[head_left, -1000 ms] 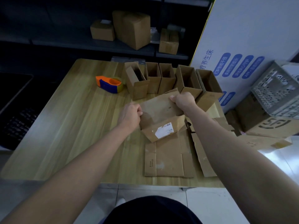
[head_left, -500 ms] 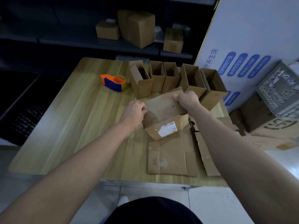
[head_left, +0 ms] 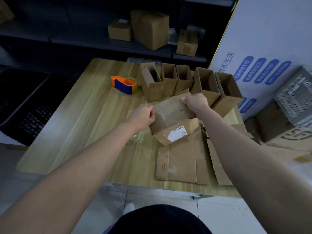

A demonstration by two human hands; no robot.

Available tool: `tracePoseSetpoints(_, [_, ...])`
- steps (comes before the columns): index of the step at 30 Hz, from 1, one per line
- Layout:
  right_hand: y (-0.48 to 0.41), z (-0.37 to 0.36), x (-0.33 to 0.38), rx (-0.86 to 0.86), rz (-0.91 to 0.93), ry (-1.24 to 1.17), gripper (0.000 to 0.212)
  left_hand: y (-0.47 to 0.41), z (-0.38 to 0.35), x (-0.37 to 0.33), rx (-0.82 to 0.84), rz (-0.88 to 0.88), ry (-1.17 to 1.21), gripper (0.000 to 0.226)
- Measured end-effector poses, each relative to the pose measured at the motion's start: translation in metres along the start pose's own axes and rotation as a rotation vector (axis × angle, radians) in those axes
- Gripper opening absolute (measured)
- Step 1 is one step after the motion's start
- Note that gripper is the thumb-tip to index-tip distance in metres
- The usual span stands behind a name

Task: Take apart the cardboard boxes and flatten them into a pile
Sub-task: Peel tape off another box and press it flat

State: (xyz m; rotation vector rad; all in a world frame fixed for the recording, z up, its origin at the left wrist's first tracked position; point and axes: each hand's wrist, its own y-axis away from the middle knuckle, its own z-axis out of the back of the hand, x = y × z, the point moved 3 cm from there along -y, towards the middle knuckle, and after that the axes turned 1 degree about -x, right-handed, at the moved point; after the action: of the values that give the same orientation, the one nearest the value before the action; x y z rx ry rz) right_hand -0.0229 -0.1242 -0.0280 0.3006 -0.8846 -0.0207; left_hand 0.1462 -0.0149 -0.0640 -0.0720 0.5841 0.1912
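Cardboard box [head_left: 173,122], half-collapsed, gripped at both ends above the flat pile [head_left: 182,159].
Left hand [head_left: 143,115] curls round its left edge and right hand [head_left: 195,103] pinches the far flap, likely to pull the walls flat; it hangs over the wooden table [head_left: 84,115], before the upright open boxes [head_left: 185,80].

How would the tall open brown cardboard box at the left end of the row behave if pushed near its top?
The tall open brown cardboard box would probably tip, since it stands upright and narrow. Its dark inside shows nothing, so perhaps light. Thin walls may flex.
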Motion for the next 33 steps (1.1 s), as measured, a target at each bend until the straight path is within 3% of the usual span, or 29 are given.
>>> tracePoseSetpoints(3, [0.000, -0.002, 0.001, -0.004, 0.013, -0.002, 0.037, 0.006, -0.005, 0.005, -0.057, -0.007, 0.159, 0.011])
tracePoseSetpoints(6, [-0.001, 0.000, -0.001, -0.015, 0.008, -0.005, 0.039, 0.011, -0.010, 0.002, -0.135, -0.024, 0.225, 0.026])
tracePoseSetpoints(12, [-0.004, 0.007, -0.010, -0.036, -0.019, -0.008, 0.039, 0.010, -0.015, -0.009, -0.202, 0.020, 0.280, 0.019])
tracePoseSetpoints(17, [-0.007, 0.013, -0.017, -0.030, -0.039, -0.010, 0.041, 0.005, -0.015, -0.020, -0.165, 0.032, 0.269, 0.009])
tracePoseSetpoints(24, [-0.011, 0.021, -0.027, -0.017, -0.084, -0.060, 0.049, -0.006, -0.025, -0.030, -0.157, 0.027, 0.291, 0.018])
tracePoseSetpoints(33, [-0.016, 0.023, -0.029, -0.006, -0.081, -0.036, 0.033, -0.012, -0.026, -0.040, -0.132, 0.080, 0.224, 0.011])
